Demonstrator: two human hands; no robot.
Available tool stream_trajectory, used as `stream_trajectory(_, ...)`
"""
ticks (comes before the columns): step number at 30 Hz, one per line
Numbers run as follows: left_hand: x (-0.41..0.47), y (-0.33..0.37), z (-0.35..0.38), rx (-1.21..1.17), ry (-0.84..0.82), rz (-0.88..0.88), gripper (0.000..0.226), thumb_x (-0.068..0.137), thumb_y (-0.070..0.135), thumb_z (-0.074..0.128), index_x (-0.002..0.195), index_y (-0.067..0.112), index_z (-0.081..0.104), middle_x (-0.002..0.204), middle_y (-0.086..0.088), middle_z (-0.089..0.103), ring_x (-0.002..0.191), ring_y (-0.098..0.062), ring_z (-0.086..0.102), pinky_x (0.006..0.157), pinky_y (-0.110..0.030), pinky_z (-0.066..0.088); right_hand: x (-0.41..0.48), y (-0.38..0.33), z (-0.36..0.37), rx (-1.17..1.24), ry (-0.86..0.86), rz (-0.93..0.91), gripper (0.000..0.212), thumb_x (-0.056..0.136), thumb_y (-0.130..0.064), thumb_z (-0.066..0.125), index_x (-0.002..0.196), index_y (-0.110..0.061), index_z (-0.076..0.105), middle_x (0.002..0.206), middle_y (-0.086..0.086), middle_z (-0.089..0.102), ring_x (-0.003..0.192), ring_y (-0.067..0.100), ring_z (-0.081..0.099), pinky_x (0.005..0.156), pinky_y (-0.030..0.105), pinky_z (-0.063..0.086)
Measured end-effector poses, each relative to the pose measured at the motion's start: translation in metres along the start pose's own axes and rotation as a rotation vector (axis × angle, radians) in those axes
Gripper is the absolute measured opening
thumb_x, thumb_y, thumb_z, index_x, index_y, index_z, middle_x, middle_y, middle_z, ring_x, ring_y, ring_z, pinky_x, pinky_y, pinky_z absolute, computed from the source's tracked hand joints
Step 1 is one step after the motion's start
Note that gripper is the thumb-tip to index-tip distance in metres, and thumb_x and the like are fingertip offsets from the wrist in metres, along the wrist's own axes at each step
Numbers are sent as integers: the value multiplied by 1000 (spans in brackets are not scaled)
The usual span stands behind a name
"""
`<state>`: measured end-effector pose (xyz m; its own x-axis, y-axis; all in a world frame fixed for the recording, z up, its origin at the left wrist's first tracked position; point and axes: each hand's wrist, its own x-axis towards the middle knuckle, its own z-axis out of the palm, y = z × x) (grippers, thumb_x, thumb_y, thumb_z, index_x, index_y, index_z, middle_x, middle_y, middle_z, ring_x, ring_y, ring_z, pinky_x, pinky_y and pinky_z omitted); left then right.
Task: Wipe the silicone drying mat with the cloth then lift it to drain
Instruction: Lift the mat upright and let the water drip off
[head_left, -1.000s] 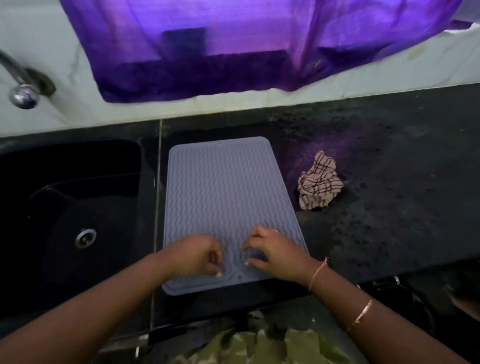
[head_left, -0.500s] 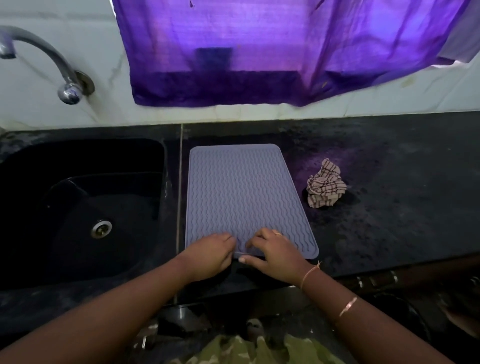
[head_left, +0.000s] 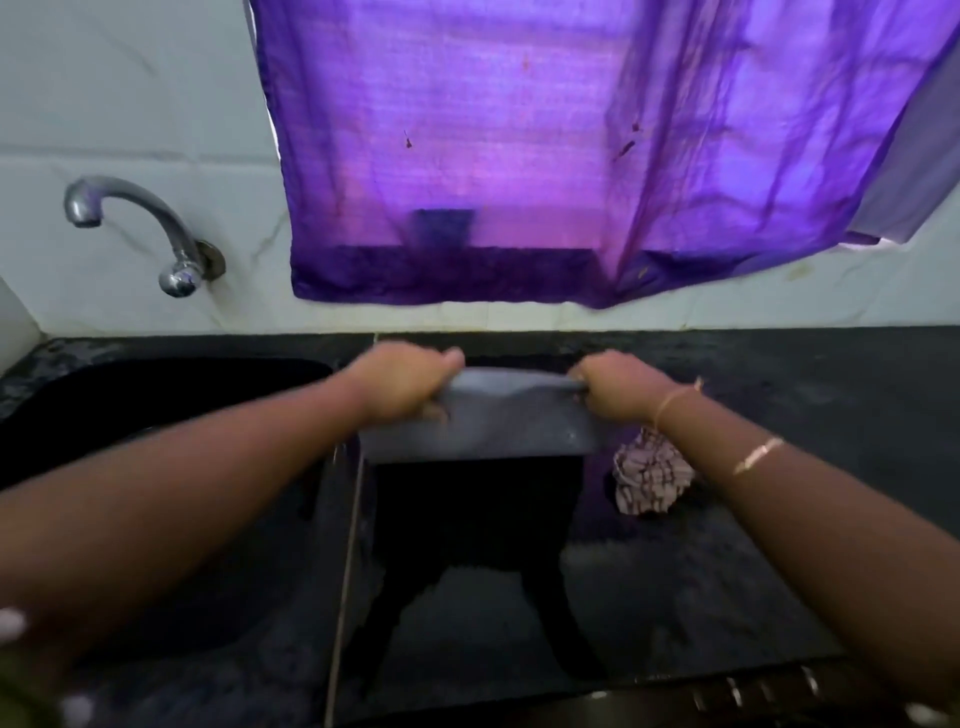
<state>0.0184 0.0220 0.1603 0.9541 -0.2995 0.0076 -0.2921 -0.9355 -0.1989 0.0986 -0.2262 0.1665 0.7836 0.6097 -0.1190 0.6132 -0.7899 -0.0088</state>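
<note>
1. A white tiled wall (head_left: 130, 104) fills the top of the view. A sheer purple curtain (head_left: 519, 156) hangs over a lit window at centre and right.
2. A curved metal tap (head_left: 140, 223) sticks out of the wall on the left. Its spout is above a black sink (head_left: 156, 395) set into the left part of the desk.
3. The black desk (head_left: 805, 395) runs from the sink to the right edge of the view, speckled and shiny in places.
4. A crumpled checked cloth (head_left: 652, 480), pale with dark stripes, lies on the desk just right of centre. The right forearm passes over it and hides its upper right part. The cloth lies apart from both hands.
5. Two bare forearms reach in from the lower corners and block much of the sink and the desk. The right one wears a thin gold-coloured bracelet (head_left: 758, 454).
6. The grey silicone mat (head_left: 483, 421) is held up at centre, just right of the sink's edge and just left of the cloth. A dark shadow lies on the desk beneath it.
7. The left hand (head_left: 402, 382) grips the mat's upper left corner, with its fingers curled round the edge.
8. The right hand (head_left: 618, 387) grips the upper right corner in the same way.
9. The top edge sags a little between the two hands, and the mat hangs down from them. Its lower edge is straight. The view is blurred, and whether that edge touches the desk cannot be told.
</note>
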Motion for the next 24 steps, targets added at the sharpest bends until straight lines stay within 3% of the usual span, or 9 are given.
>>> stream_trajectory(4, 46, -63, -67, -2, 218, -213, 17, 85, 16, 59, 98, 4, 60, 103, -20, 60, 97, -36, 59, 75, -37, 45, 59, 10, -90, -12, 242, -19, 21, 83, -5, 53, 98, -7, 68, 108, 22, 66, 101, 36, 60, 80, 35, 45)
stream_trajectory(9, 76, -113, -126, 96, 516, -241, 20, 82, 0, 55, 98, -4, 67, 103, -26, 54, 91, -44, 55, 74, -46, 48, 104, 25, -175, -15, 432, -7, 26, 79, 0, 50, 96, -8, 68, 106, 23, 66, 100, 37, 59, 76, 35, 44)
stream_trajectory(13, 95, -130, -155, 142, 491, -352, 28, 87, 1, 47, 111, 5, 59, 106, -22, 61, 96, -39, 58, 69, -37, 40, 125, 31, -209, -57, 530, -14, 28, 79, 2, 48, 94, -13, 67, 108, 19, 65, 98, 36, 58, 71, 32, 38)
stream_trajectory(16, 103, -139, -165, 174, 503, -353, 27, 89, 1, 45, 115, 4, 54, 104, -24, 62, 94, -39, 59, 71, -41, 41, 137, 39, -220, -89, 609, -35, 27, 77, 1, 47, 89, -17, 63, 107, 18, 65, 97, 37, 58, 68, 32, 36)
stream_trajectory(24, 117, -145, -199, 179, 567, -410, 34, 86, -4, 46, 118, 1, 54, 105, -33, 60, 98, -45, 56, 72, -41, 39, 142, 49, -245, -112, 749, -33, 32, 82, -2, 47, 106, -13, 65, 114, 21, 63, 105, 40, 56, 79, 39, 44)
